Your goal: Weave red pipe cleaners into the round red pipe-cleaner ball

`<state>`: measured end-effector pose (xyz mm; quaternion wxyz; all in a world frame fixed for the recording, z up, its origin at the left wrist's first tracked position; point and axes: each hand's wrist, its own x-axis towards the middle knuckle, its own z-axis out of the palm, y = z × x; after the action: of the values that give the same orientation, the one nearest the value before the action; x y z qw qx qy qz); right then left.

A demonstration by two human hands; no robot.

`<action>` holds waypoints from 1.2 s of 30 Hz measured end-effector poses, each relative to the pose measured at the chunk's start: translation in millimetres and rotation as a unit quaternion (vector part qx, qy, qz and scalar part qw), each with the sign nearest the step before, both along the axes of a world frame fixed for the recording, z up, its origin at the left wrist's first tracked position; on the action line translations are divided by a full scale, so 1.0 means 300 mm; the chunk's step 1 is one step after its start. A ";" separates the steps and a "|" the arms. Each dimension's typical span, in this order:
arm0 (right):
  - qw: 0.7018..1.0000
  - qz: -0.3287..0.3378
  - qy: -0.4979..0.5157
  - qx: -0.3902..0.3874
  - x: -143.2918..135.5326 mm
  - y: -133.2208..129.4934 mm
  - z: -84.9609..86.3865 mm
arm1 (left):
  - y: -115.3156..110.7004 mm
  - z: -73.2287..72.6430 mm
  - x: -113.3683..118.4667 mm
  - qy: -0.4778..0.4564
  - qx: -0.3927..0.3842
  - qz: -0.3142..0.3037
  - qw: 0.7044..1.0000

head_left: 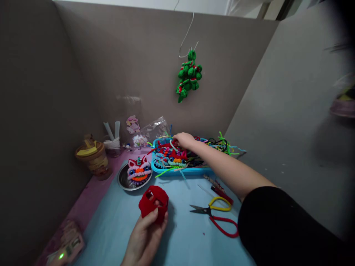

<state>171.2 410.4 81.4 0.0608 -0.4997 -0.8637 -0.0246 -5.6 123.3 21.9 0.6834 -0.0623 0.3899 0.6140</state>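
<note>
The left hand (145,232), low centre of frame, pinches the red pipe-cleaner shell (153,200): light, soft, crushable, best held at its rim. The right hand (184,140) reaches into the blue tray (194,170) of pipe cleaners; its grip state cannot be determined.

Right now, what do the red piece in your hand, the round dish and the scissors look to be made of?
The red piece in the left hand looks like fuzzy pipe cleaner: matte, plush surface. The round dish seems to be metal, with a shiny grey rim. The scissors show dark metal blades and glossy yellow and red handles, probably plastic.
</note>
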 end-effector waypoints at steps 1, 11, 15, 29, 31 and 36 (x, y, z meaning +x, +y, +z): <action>1.000 0.001 0.007 0.008 0.008 -0.001 0.011 | -0.001 0.004 0.002 -0.001 -0.003 -0.002 1.000; 0.982 -0.034 0.005 0.185 0.123 -0.024 0.152 | -0.002 0.022 0.005 -0.002 -0.003 0.003 1.000; 0.965 -0.205 0.065 0.151 0.196 -0.016 0.156 | -0.007 0.013 0.005 0.015 0.031 0.003 0.999; 0.959 -0.190 0.118 0.174 0.283 -0.035 0.167 | -0.002 0.013 0.002 0.071 0.027 0.040 0.996; 0.950 -0.216 0.118 0.190 0.303 -0.038 0.180 | -0.004 0.011 -0.004 0.075 0.028 0.029 0.996; 0.931 -0.282 0.148 0.181 0.377 -0.058 0.216 | -0.003 0.015 -0.020 0.082 0.034 0.001 0.996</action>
<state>284.2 393.0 146.3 0.2677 -0.7010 -0.6496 -0.1224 -11.5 122.5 26.3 0.6503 0.0110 0.4236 0.6305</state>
